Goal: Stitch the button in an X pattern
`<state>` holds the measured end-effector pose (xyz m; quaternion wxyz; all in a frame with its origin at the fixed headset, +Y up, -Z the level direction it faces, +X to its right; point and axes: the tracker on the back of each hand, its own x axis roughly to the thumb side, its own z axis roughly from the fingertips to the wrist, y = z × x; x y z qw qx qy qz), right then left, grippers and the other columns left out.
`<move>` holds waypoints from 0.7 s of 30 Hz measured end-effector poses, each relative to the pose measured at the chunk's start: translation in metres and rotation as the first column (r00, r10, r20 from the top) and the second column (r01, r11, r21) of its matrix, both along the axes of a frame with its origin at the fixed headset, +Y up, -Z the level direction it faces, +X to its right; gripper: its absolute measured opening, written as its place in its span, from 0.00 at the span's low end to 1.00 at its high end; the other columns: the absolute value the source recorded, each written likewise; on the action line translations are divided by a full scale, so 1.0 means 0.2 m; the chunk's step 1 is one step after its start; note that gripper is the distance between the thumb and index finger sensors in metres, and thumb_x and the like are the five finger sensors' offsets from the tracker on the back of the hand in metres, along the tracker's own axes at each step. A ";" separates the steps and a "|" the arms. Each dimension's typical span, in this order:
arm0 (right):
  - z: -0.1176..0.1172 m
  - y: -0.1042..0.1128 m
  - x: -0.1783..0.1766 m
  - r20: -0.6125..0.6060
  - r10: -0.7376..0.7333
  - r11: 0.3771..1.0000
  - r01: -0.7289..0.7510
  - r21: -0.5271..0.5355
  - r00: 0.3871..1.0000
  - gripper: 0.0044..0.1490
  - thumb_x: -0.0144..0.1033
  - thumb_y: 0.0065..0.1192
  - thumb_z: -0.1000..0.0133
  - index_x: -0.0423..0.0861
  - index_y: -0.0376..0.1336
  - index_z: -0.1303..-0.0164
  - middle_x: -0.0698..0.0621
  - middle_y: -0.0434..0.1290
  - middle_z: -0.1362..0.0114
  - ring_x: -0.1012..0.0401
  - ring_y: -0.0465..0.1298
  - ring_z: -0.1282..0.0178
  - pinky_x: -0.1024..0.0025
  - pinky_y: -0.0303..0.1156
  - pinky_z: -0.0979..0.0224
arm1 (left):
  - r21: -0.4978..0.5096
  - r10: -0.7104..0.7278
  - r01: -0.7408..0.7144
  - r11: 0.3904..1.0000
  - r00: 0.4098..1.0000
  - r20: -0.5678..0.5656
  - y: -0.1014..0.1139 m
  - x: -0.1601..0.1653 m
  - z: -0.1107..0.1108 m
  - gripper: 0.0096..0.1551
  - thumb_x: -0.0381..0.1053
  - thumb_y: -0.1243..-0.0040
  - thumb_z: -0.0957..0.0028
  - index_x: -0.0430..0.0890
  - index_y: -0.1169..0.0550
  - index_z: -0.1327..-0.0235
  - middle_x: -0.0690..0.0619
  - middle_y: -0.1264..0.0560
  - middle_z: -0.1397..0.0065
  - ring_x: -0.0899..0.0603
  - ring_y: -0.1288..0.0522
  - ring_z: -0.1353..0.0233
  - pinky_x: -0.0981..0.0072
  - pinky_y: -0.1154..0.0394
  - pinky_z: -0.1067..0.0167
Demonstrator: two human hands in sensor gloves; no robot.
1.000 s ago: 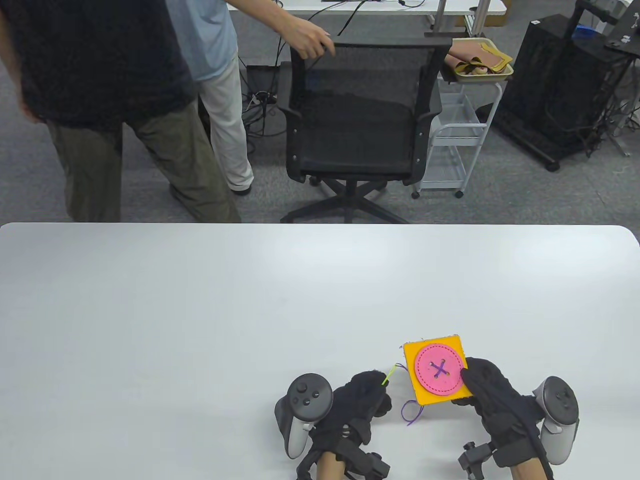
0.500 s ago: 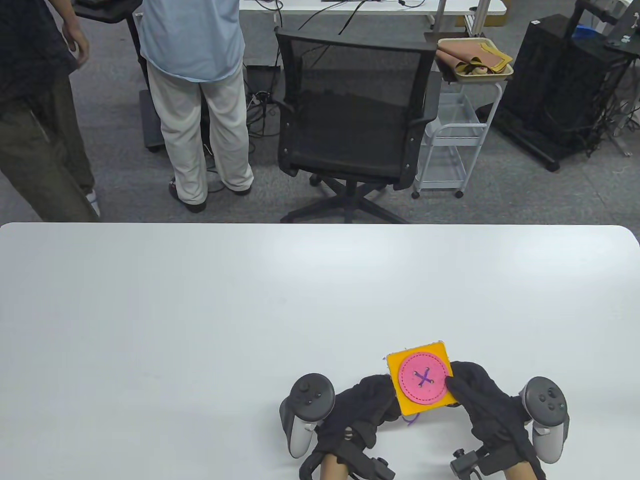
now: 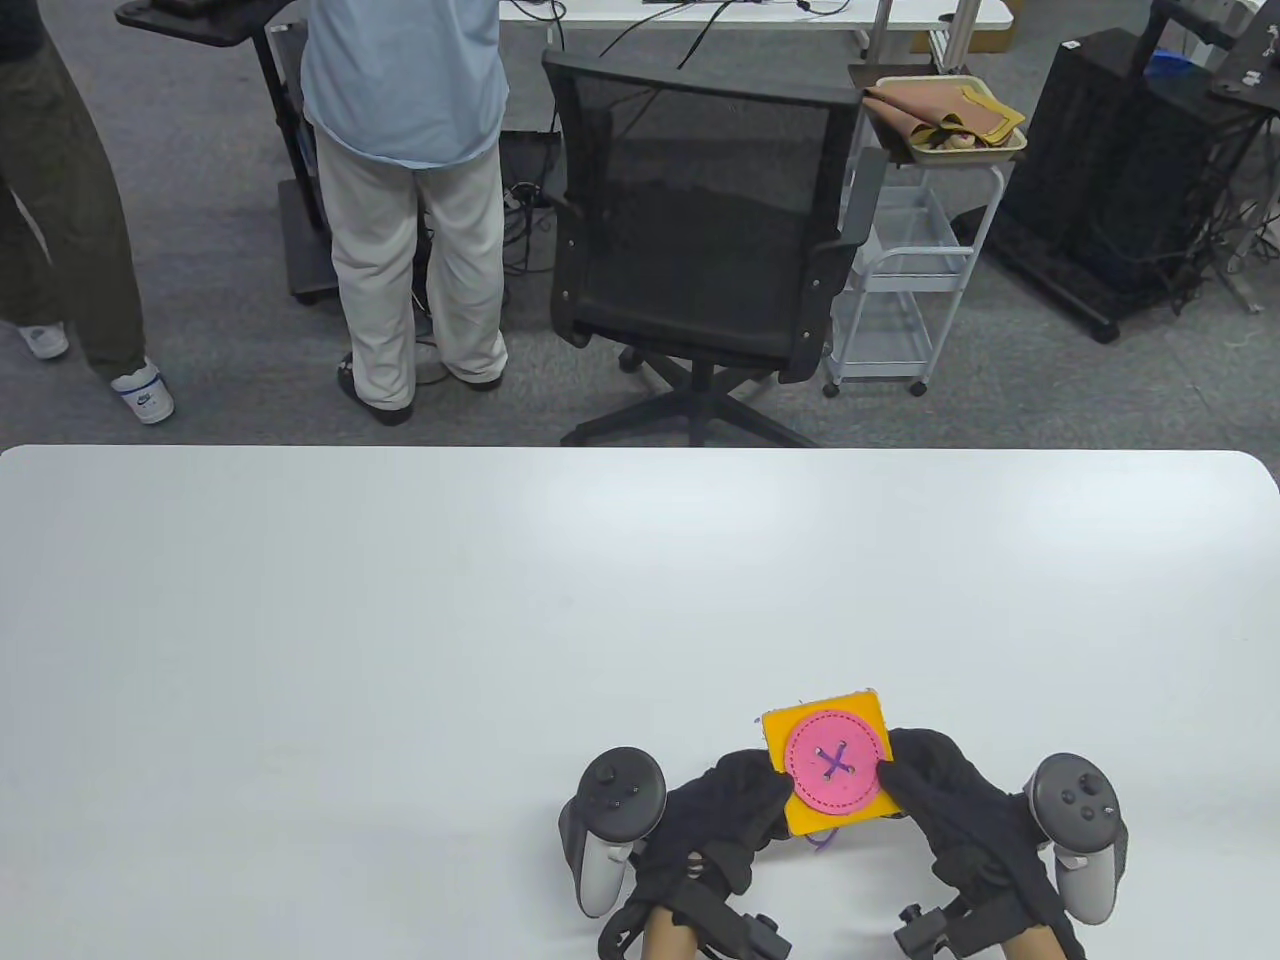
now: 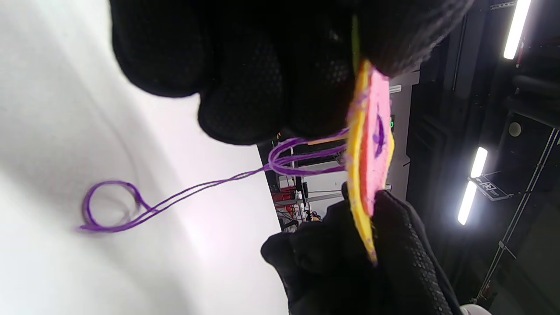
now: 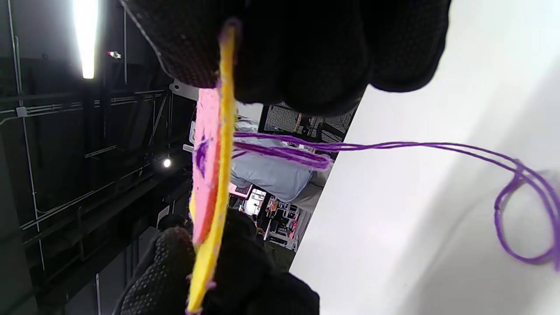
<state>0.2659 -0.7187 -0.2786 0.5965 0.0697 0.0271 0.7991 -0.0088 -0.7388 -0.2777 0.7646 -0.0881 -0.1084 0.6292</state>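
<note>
Since a second ago the square (image 3: 826, 770) has come nearer and to the left, the left hand (image 3: 735, 810) has closed in on its left edge, and the green needle then sticking out of that hand no longer shows in the table view; behind, the people have walked off left and the chair (image 3: 700, 210) has been turned. The square is now held just off the table (image 3: 400, 620) near its front edge, tilted, the left hand pinching the left edge and the right hand (image 3: 945, 790) pinching the right edge. The button (image 3: 836, 773) shows a purple X across its holes, so I judge the stitching done or nearly so, with the step in hand being to secure it from the back. The thread (image 4: 183, 192) runs doubled out of the back and ends in a loop lying on the table; the next move likely calls for drawing that slack tight and knotting. Both wrist views show the piece edge-on: soft yellow felt, thin, with a round pink felt disc on its face, rimmed by dashed stitching.
</note>
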 end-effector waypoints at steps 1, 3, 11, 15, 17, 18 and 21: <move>0.00 0.00 -0.01 -0.004 0.004 1.000 -0.004 0.001 1.000 0.26 0.43 0.57 0.41 0.47 0.59 0.35 0.49 0.75 0.47 0.58 0.75 0.48 0.51 0.69 0.29 | 0.000 -0.001 0.001 1.000 1.000 -0.014 0.00 0.00 0.00 0.23 0.56 0.39 0.45 0.46 0.20 0.43 0.56 0.14 0.52 0.46 0.13 0.51 0.50 0.19 0.52; 0.00 0.00 -0.01 -0.008 0.008 1.000 -0.008 0.002 1.000 0.26 0.43 0.57 0.41 0.47 0.59 0.35 0.49 0.75 0.47 0.58 0.75 0.48 0.51 0.69 0.29 | 0.002 -0.013 0.013 1.000 1.000 -0.028 0.00 -0.01 0.00 0.22 0.56 0.39 0.46 0.45 0.20 0.45 0.56 0.14 0.52 0.46 0.13 0.51 0.50 0.19 0.52; 0.00 -0.02 -0.03 -0.013 0.017 1.000 -0.016 0.010 1.000 0.32 0.46 0.59 0.42 0.48 0.57 0.28 0.47 0.73 0.34 0.54 0.75 0.36 0.47 0.66 0.23 | 0.017 -0.054 0.055 0.998 0.996 -0.071 0.01 -0.03 0.00 0.21 0.53 0.43 0.44 0.44 0.21 0.44 0.54 0.16 0.49 0.42 0.15 0.46 0.46 0.22 0.48; 0.00 -0.03 -0.03 0.001 0.029 1.000 -0.029 0.003 1.000 0.41 0.48 0.60 0.43 0.48 0.52 0.22 0.44 0.65 0.22 0.49 0.69 0.24 0.43 0.59 0.17 | 0.020 -0.057 0.061 0.998 0.988 -0.141 0.01 -0.06 0.01 0.21 0.52 0.44 0.43 0.44 0.23 0.42 0.52 0.17 0.45 0.40 0.18 0.42 0.44 0.24 0.45; 0.00 -0.03 -0.03 0.009 0.041 0.999 -0.041 0.001 0.999 0.44 0.50 0.60 0.44 0.48 0.50 0.21 0.43 0.62 0.19 0.47 0.66 0.21 0.44 0.57 0.15 | 0.016 -0.059 0.062 0.998 0.983 -0.172 0.01 -0.08 0.01 0.21 0.51 0.44 0.43 0.45 0.23 0.41 0.50 0.19 0.43 0.38 0.20 0.40 0.42 0.26 0.43; 0.00 -0.03 -0.03 0.011 0.042 0.999 -0.042 0.000 0.999 0.45 0.50 0.60 0.44 0.48 0.49 0.20 0.43 0.61 0.18 0.47 0.65 0.20 0.43 0.56 0.15 | 0.017 -0.063 0.068 0.998 0.980 -0.188 0.01 -0.09 0.01 0.21 0.51 0.44 0.43 0.45 0.23 0.41 0.49 0.20 0.41 0.37 0.21 0.38 0.41 0.27 0.42; 0.00 -0.03 -0.03 0.015 0.038 0.999 -0.038 -0.001 0.999 0.45 0.51 0.60 0.44 0.47 0.48 0.20 0.42 0.60 0.18 0.46 0.64 0.20 0.43 0.54 0.15 | 0.004 -0.112 0.116 0.993 0.964 -0.243 0.00 -0.13 0.01 0.20 0.51 0.44 0.43 0.45 0.23 0.42 0.45 0.23 0.36 0.34 0.24 0.36 0.42 0.27 0.43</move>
